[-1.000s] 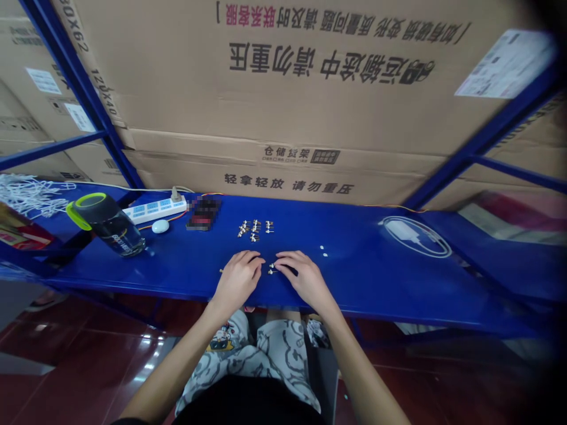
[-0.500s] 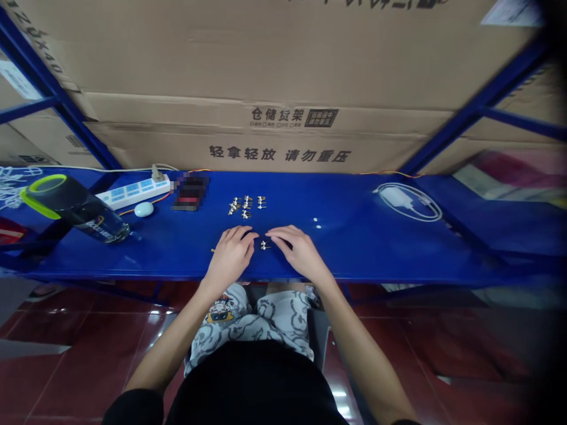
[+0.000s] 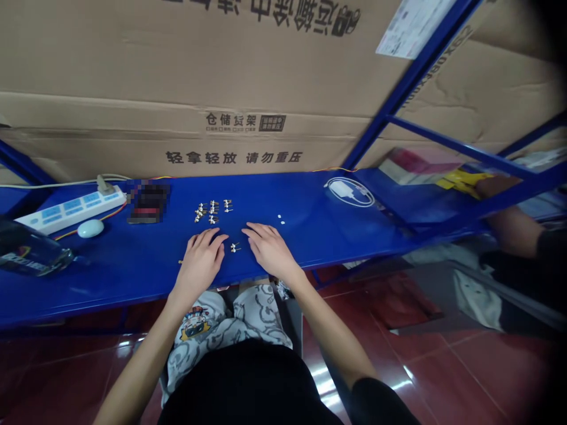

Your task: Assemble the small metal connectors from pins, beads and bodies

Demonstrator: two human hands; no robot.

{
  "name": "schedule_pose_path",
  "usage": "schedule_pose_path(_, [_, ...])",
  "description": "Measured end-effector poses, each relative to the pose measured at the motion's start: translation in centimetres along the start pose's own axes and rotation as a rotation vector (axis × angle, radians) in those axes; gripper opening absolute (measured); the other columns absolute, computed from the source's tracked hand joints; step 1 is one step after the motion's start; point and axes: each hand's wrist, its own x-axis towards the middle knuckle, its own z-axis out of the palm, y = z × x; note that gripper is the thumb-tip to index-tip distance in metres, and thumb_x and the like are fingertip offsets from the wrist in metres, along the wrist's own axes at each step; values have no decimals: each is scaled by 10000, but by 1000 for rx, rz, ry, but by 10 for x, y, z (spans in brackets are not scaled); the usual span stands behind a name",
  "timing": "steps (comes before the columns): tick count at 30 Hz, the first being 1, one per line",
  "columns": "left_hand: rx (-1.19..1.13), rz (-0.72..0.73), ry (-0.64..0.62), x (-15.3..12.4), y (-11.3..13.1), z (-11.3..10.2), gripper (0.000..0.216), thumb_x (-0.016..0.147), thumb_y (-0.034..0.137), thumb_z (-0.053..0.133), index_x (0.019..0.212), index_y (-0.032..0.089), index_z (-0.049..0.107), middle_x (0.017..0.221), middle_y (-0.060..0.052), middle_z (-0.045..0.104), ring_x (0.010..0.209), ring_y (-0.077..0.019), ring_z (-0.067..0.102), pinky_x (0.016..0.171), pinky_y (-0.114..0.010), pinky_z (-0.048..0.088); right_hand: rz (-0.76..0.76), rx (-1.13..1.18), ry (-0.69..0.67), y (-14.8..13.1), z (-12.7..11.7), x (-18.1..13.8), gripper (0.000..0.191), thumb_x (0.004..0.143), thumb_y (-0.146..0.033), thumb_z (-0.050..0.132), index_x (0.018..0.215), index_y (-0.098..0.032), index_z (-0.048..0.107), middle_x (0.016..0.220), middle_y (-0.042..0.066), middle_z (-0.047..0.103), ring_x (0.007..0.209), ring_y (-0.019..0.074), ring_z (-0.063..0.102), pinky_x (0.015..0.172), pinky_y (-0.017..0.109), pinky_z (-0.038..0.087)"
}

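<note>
My left hand [image 3: 200, 261] and my right hand [image 3: 268, 249] lie flat, palms down, on a blue shelf board [image 3: 310, 233], fingers spread and holding nothing. Between their fingertips sits one small white-and-metal part [image 3: 234, 247]. A cluster of several similar small parts [image 3: 211, 211] lies just beyond the hands. Two tiny white bits [image 3: 281, 219] rest to the right of the cluster.
A white power strip [image 3: 66, 206], a pale oval object [image 3: 90, 228] and a dark bottle [image 3: 31, 251] sit at the left. A white charger with coiled cable [image 3: 349, 192] lies at the right. Big cardboard boxes [image 3: 221, 88] stand behind. Another person's arm [image 3: 514, 230] shows far right.
The view has swung to the right and tilted, bringing another person's arm into sight. Both hands stay flat on the shelf with the small part between them.
</note>
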Motion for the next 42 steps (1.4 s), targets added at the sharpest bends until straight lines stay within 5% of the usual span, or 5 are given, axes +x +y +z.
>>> schedule_pose_path(42, [7, -3, 23, 0, 3, 2, 326, 1024, 182, 416, 1274, 204, 625, 1366, -120, 611, 1293, -303, 537, 1084, -500, 409, 10, -12, -22, -2, -1, 5, 404, 1045, -241, 359, 1361, -210, 608, 1431, 115, 600, 1317, 291, 517, 1082, 484, 409])
